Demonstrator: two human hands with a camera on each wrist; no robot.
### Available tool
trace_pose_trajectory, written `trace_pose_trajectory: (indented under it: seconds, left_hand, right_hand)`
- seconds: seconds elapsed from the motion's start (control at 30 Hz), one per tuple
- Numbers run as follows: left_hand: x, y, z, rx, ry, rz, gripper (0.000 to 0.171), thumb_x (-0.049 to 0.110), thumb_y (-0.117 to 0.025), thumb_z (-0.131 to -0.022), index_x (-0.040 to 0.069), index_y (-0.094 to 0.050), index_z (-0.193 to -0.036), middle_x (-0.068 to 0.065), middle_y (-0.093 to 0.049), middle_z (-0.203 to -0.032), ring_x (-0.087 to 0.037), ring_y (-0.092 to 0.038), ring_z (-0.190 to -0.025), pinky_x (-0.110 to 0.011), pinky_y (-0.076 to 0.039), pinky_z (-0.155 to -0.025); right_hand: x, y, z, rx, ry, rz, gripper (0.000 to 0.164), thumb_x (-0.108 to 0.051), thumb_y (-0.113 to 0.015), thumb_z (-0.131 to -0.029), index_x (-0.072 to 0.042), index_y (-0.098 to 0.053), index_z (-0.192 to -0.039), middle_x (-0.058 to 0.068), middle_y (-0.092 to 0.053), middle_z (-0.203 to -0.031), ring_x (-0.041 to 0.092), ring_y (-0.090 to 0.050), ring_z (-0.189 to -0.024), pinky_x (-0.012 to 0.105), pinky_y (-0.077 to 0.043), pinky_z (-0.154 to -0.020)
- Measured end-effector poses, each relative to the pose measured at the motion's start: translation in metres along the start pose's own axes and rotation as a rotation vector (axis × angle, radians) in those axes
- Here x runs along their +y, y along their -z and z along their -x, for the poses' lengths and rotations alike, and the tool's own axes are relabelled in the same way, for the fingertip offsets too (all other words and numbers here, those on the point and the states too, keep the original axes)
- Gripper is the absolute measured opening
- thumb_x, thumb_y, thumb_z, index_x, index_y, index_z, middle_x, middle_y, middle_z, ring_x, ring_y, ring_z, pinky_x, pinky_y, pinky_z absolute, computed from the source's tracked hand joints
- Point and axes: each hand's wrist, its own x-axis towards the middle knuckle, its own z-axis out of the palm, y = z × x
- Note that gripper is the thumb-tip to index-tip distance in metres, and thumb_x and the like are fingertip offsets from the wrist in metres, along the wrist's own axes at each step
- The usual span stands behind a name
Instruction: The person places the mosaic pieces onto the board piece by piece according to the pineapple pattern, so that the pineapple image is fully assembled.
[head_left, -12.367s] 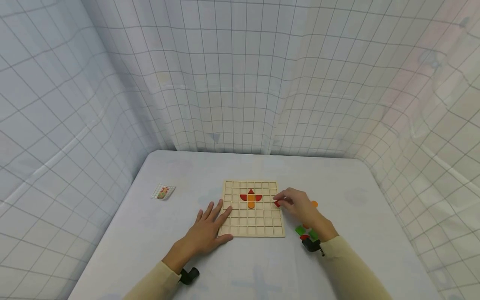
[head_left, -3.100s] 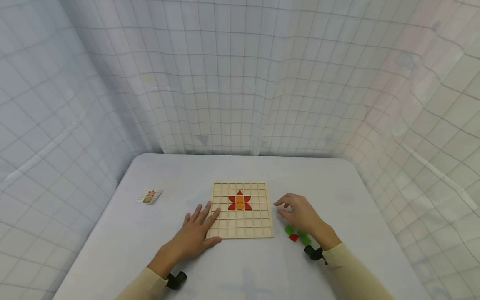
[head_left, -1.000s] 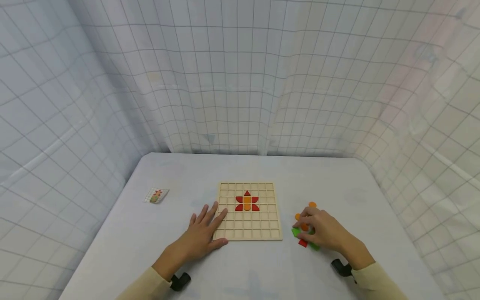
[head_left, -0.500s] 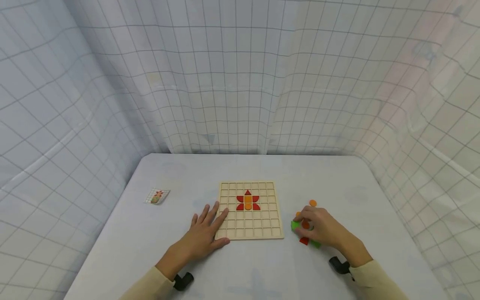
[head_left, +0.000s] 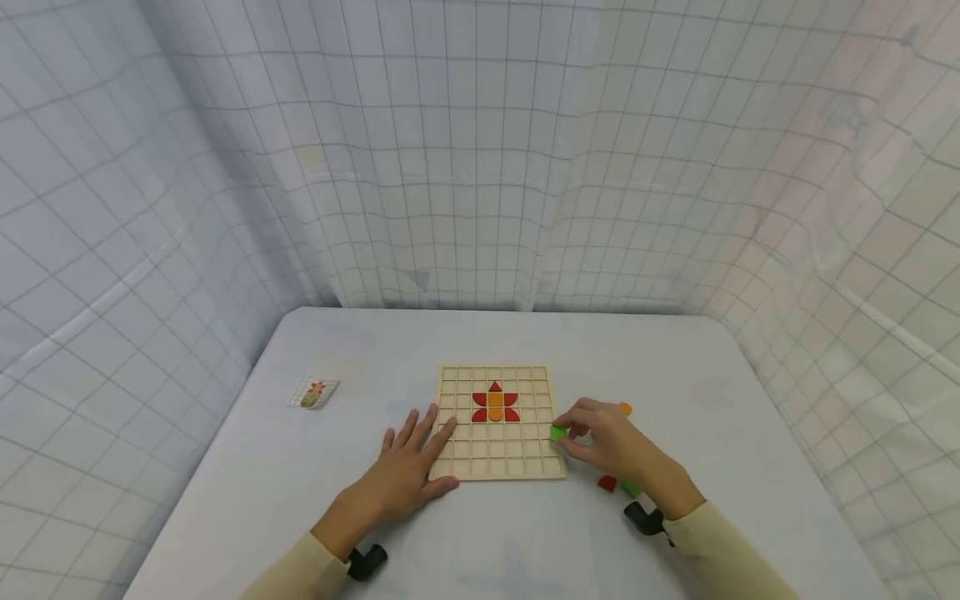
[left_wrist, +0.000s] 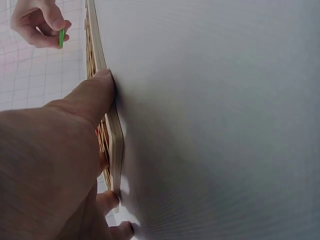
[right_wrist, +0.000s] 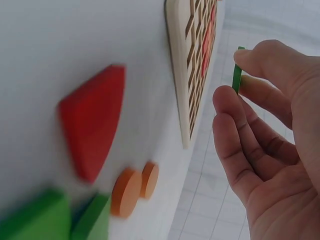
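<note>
My right hand point(head_left: 611, 442) pinches a flat green tile point(right_wrist: 237, 75) between thumb and fingertips, holding it raised at the right edge of a wooden grid board point(head_left: 480, 450). With fingers spread, my left hand point(head_left: 401, 471) rests along the board's left side; its thumb point(left_wrist: 95, 95) presses the front corner area in the left wrist view. Set in the upper middle cells are an orange square point(head_left: 495, 399), an orange round piece point(head_left: 495, 414) and several red pieces point(head_left: 511, 414), together a flower-like figure.
Loose pieces lie right of the board: a red piece with a curved side point(right_wrist: 95, 122), orange discs point(right_wrist: 126, 192) and green pieces point(right_wrist: 37, 220), partly under my right forearm. A small printed card point(head_left: 313, 392) with a curled corner lies at the left. Gridded white curtains point(head_left: 480, 167) surround the table.
Earlier a fourth red piece was added to the figure on the board. My right hand then took a green tile from the loose pieces and moved left to the board's edge. My left hand stays.
</note>
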Motion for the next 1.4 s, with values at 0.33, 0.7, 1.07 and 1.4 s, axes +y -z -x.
trace_pose_trajectory:
  seconds: [0.33,0.7,1.07,1.4]
  left_hand:
    - [0.007,0.008,0.001,-0.033,0.007,0.006,0.097,0.064,-0.073,-0.109,0.021,-0.032,-0.186,-0.024,-0.016,-0.196,-0.063,-0.014,-0.178,-0.095,-0.015,-0.131]
    - [0.022,0.02,0.0,-0.088,0.078,-0.052,0.095,0.056,-0.077,-0.11,0.017,-0.034,-0.185,-0.024,-0.016,-0.196,-0.059,-0.014,-0.181,-0.09,-0.018,-0.136]
    - [0.023,0.019,0.002,-0.092,0.077,-0.049,0.096,0.058,-0.077,-0.11,0.017,-0.034,-0.185,-0.024,-0.016,-0.196,-0.058,-0.014,-0.181,-0.091,-0.019,-0.135]
    - [0.017,0.015,0.002,-0.041,0.027,-0.023,0.092,0.055,-0.075,-0.111,0.016,-0.035,-0.184,-0.027,-0.018,-0.194,-0.062,-0.015,-0.179,-0.094,-0.018,-0.131]
  right_hand:
    - [-0.013,-0.024,-0.031,-0.071,-0.033,0.003,0.019,-0.004,-0.093,-0.097,-0.005,-0.088,-0.116,0.004,-0.079,-0.104,0.01,-0.073,-0.086,0.021,-0.062,-0.076]
    - [-0.03,-0.044,-0.055,-0.091,-0.092,-0.037,0.012,-0.005,-0.092,-0.098,-0.003,-0.086,-0.109,0.007,-0.081,-0.103,0.013,-0.071,-0.087,0.019,-0.062,-0.079]
    - [-0.042,-0.061,-0.065,-0.108,-0.19,-0.006,0.007,-0.014,-0.093,-0.102,-0.009,-0.091,-0.106,-0.001,-0.078,-0.1,0.006,-0.065,-0.088,0.019,-0.06,-0.078]
    - [-0.044,-0.066,-0.07,-0.111,-0.182,0.016,0.005,-0.014,-0.093,-0.102,-0.01,-0.092,-0.104,0.0,-0.077,-0.102,0.007,-0.061,-0.089,0.019,-0.057,-0.077]
